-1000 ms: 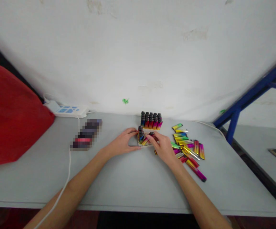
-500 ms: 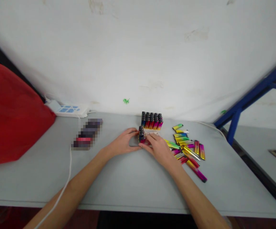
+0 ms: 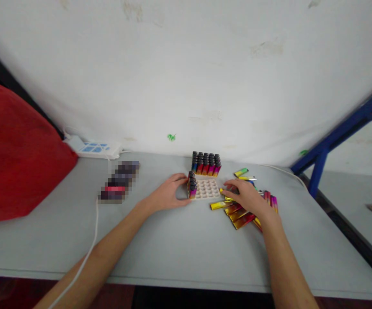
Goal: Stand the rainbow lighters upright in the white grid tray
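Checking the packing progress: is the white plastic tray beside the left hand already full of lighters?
No: the white plastic tray holds lighters only along its left edge by the left hand; its other holes show empty.

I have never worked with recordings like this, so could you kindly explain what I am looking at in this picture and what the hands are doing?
This is one picture from a camera worn on a person's head, looking forward and down, so the two bare arms reaching in from below are that person's own. The left hand rests against a white tray full of small holes, where a few lighters stand along its left edge. The right hand lies on a heap of loose lighters; whether its fingers have closed on one cannot be seen. Behind the tray stands a full block of lighters. On the grey table there are also a power strip, a white cable and a red bag.
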The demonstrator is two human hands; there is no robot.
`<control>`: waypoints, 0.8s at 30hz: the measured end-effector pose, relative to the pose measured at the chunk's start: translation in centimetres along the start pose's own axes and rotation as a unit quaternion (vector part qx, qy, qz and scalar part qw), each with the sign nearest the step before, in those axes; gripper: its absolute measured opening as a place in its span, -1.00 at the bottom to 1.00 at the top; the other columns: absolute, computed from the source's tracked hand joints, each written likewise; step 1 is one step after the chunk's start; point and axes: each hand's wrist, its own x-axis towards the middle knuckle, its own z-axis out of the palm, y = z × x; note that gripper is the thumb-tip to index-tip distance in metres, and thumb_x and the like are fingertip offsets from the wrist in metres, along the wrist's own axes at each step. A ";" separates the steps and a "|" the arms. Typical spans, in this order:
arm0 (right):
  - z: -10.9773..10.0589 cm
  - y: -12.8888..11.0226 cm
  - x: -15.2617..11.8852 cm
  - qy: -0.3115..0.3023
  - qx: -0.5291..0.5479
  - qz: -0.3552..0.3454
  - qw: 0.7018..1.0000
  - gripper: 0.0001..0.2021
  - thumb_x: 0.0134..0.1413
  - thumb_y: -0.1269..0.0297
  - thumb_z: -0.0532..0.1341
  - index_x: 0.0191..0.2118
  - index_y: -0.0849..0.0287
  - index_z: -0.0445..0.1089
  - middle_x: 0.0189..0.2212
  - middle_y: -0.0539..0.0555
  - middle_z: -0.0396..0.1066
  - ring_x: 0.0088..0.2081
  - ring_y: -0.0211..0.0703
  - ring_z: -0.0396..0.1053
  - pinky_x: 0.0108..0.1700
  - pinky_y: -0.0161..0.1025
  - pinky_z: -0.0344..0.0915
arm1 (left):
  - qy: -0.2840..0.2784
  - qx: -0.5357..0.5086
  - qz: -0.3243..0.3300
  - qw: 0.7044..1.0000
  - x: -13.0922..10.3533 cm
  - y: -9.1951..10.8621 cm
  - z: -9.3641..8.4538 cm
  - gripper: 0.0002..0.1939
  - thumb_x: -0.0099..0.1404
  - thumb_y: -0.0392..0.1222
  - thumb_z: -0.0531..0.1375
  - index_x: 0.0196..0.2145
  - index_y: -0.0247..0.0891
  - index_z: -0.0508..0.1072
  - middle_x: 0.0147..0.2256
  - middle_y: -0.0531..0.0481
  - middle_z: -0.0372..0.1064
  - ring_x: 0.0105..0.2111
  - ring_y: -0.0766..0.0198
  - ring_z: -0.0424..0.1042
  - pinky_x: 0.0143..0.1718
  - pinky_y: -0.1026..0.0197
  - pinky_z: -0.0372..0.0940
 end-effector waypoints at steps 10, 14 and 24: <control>-2.5 0.3 -1.0 -0.061 0.085 0.011 0.994 -0.78 0.23 0.12 0.56 -0.07 0.08 0.78 -0.07 0.19 0.80 -0.05 0.23 0.73 0.07 0.04 0.60 | -0.020 0.010 0.009 1.000 -0.1 -0.3 -0.5 -0.29 0.26 -0.03 0.53 0.33 -0.21 0.61 0.38 -0.32 0.54 0.41 -0.29 0.54 0.55 -0.23 0.41; -2.2 0.5 -0.7 -0.032 0.048 0.008 0.998 -0.92 0.28 0.24 0.48 -0.18 0.07 0.76 -0.14 0.18 0.79 -0.10 0.18 0.72 0.04 0.00 0.58 | -0.027 0.001 0.015 1.000 -0.3 -0.4 -0.7 -0.29 0.29 -0.06 0.50 0.36 -0.23 0.58 0.42 -0.36 0.50 0.44 -0.30 0.50 0.56 -0.26 0.38; -0.9 -2.4 0.3 0.144 0.115 0.035 0.982 -0.37 0.56 -0.30 0.16 0.24 0.12 0.70 -0.46 0.04 0.57 -0.39 0.03 0.55 -0.14 -0.08 0.46 | -0.002 -0.007 -0.007 1.000 -0.1 -0.4 0.4 -0.20 0.27 0.27 0.58 0.32 -0.19 0.61 0.38 -0.34 0.53 0.42 -0.36 0.52 0.54 -0.29 0.41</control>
